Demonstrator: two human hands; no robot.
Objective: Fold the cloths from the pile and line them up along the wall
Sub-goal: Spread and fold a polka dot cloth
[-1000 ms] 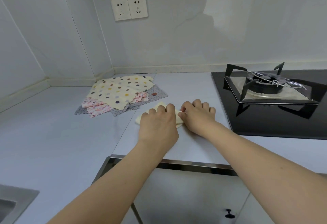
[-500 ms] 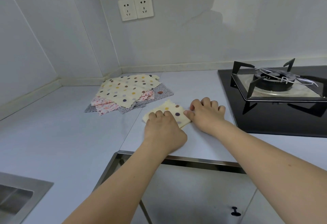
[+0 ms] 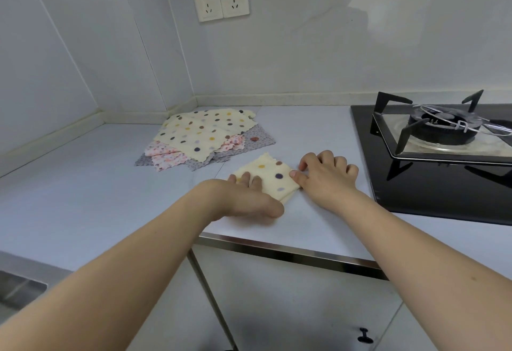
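The folded cloth [image 3: 270, 177], cream with coloured dots, lies on the tabletop [image 3: 83, 190] in front of the pile [image 3: 206, 137], well short of the wall [image 3: 304, 60]. A second ago both hands covered it almost entirely; now its dotted top face is exposed as a compact square, which suggests the last fold is made and is being smoothed. The left hand [image 3: 246, 198] rests flat on the near left part of the cloth, fingers extended and pressing down. The right hand [image 3: 327, 173] sits at the right edge, thumb and forefinger nipping the corner, other fingers curled on the tabletop. In my judgement this piece is ready to be carried to the wall, where no folded cloth yet stands. The pile holds another dotted cream cloth on top, a pink flowered one and a grey one beneath, all unfolded, so most of the task remains. A gas hob [image 3: 443, 140] lies to the right; a double socket [image 3: 220, 0] is on the wall. No brand, label or writing can be read anywhere.
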